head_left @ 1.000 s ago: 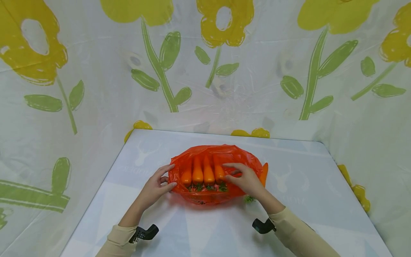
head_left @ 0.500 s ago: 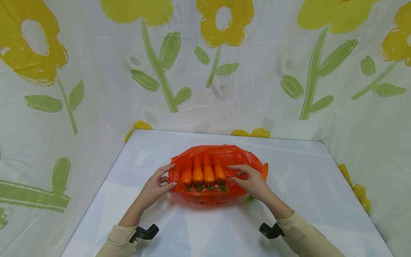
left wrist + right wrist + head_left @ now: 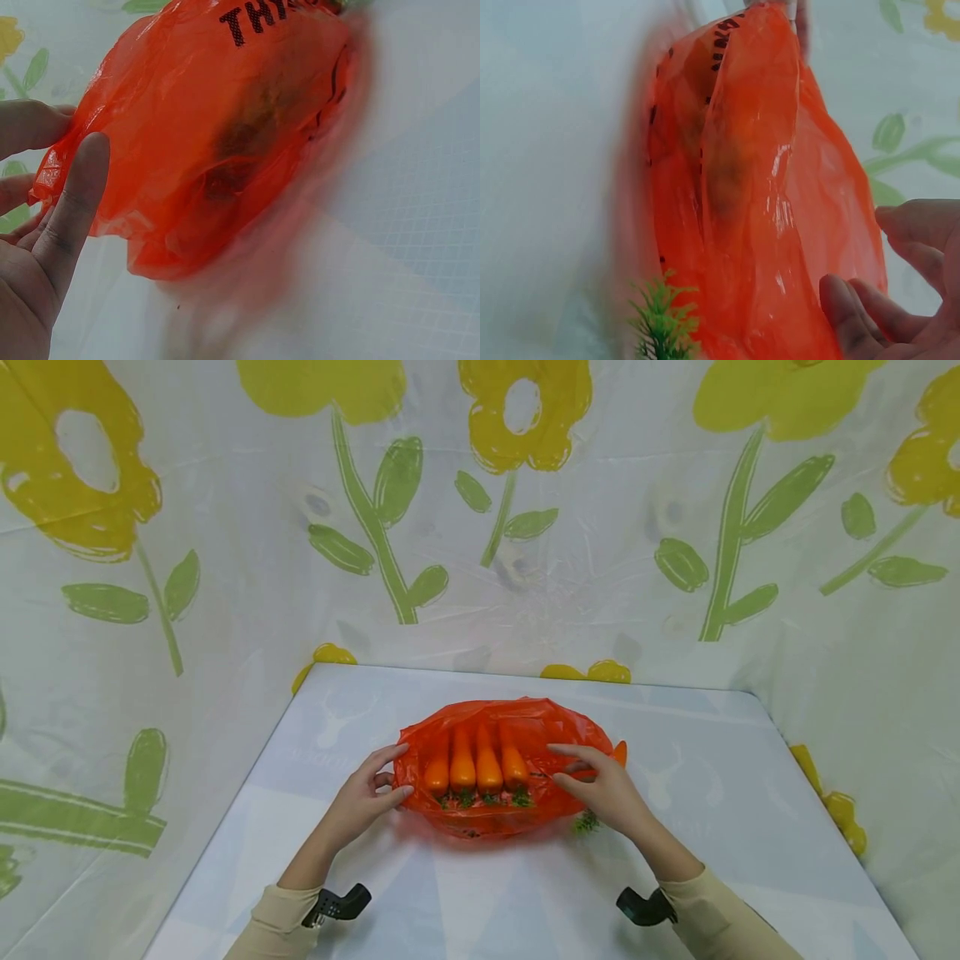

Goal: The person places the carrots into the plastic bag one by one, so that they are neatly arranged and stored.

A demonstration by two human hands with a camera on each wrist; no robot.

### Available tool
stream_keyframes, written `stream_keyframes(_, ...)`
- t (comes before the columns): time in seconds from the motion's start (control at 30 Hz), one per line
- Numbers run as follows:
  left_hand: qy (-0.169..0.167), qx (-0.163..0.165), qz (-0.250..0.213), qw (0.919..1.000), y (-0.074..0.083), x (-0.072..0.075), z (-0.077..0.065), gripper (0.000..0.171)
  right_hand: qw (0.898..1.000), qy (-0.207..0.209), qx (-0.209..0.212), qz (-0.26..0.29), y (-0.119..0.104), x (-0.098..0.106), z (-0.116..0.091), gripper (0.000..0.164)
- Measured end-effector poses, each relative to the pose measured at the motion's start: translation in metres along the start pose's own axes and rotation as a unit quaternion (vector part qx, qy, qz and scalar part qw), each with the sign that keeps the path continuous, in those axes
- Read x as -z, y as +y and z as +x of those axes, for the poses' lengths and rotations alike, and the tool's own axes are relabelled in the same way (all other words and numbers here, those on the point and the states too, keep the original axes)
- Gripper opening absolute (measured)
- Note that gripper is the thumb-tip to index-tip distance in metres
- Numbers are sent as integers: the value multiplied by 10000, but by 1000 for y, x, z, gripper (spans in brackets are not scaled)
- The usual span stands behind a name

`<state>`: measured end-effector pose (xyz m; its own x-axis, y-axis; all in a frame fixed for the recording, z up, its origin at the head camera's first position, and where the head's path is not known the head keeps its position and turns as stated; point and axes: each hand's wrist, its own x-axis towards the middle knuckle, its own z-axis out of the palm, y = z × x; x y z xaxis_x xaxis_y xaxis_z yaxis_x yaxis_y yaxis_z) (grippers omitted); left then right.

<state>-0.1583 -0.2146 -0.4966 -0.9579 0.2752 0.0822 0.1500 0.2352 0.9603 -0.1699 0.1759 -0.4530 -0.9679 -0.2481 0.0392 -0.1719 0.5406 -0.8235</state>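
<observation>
In the head view, a thin red plastic bag (image 3: 480, 831) lies with its mouth spread toward me. Several orange carrots (image 3: 488, 770) rest side by side inside, their green tops toward the opening. My left hand (image 3: 363, 797) pinches the bag's left edge between thumb and fingers; the left wrist view shows the thumb (image 3: 79, 195) against the film. Over the bag's right part, my right hand (image 3: 607, 789) has its fingers loosely bent and nothing between them. Another carrot (image 3: 620, 752) lies outside on the right, mostly hidden by that hand, its green top (image 3: 664, 319) showing beside the bag.
The pale table (image 3: 712, 860) carries a light triangle and deer pattern. Behind and beside it hangs a white curtain (image 3: 600, 568) with yellow flowers. A black wrist camera (image 3: 341, 903) sits on the left forearm, another camera (image 3: 645, 906) on the right.
My right hand has drawn back to the right, away from the rightmost carrot inside the bag. The left hand keeps its hold on the bag's edge.
</observation>
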Motion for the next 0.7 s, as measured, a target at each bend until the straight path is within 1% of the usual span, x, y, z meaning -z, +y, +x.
stream_keyframes(0.4, 4, 25, -42, 10000, 0, 0, 0, 65, 9998, 170, -13, 63, 8, 18, -13, 42)
stream_keyframes(0.7, 8, -3, -34, 10000, -1, 0, 0, 64, 9992, 314, 73, 222, 16, 26, -24, 43)
